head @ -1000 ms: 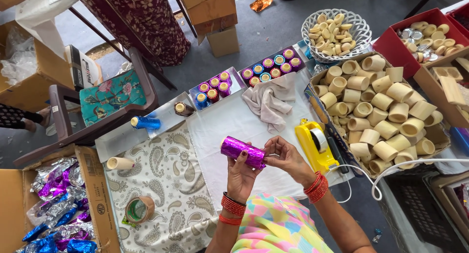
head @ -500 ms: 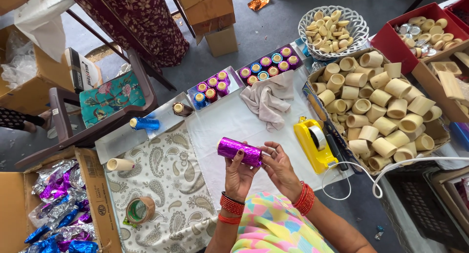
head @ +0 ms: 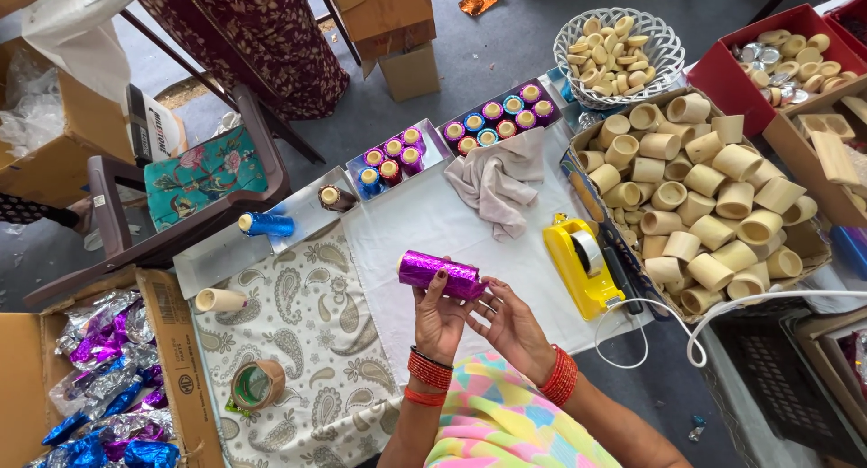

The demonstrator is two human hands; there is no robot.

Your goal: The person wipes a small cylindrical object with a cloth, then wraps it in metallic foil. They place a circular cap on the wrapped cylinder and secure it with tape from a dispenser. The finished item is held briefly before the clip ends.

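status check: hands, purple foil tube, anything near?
Left hand grips purple foil-wrapped tube. Right hand touches its end. Yellow tape dispenser beside, apart.

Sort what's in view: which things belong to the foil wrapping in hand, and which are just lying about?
In use:
left hand
right hand
purple foil-wrapped tube
yellow tape dispenser
box of bare tubes
box of foil scraps
trays of finished tubes

Lying about:
grey cloth
chair
white basket
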